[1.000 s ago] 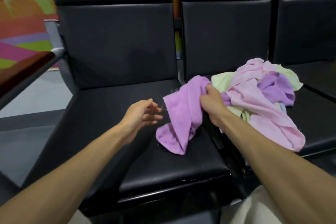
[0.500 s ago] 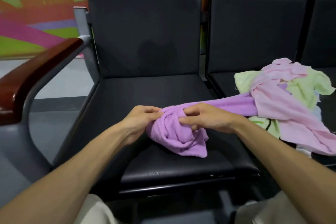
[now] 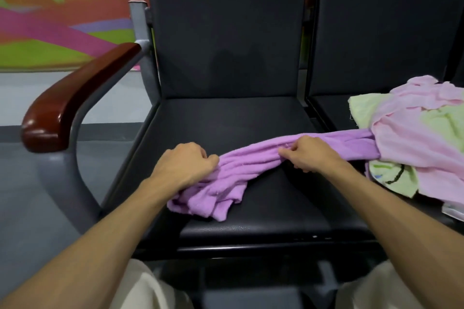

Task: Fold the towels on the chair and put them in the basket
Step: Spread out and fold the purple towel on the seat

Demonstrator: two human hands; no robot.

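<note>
A purple towel (image 3: 251,158) of soft, nubby terry is bunched into a long, rope-like band and stretched across the seat of a black chair (image 3: 226,120). Its near end is heaped in rumpled folds on the front left part of the seat. Its far end is buried under a crumpled pile on the neighbouring seat (image 3: 331,105), where a pale pink towel (image 3: 414,138) is draped over a pale green towel (image 3: 364,110). The bunched cloth is gripped by the left hand (image 3: 187,165), closed in a fist with knuckles up. Farther along, it is pinched between the curled fingers and thumb of the right hand (image 3: 308,154).

Seat and back are padded and covered in a smooth, faintly grained black material like leather. At the left, a glossy, rounded reddish-brown armrest (image 3: 75,98) is carried on a curved grey frame. A grey floor (image 3: 25,195) is seen beyond it, and a wall (image 3: 62,20) painted in bands of pink, green and orange.
</note>
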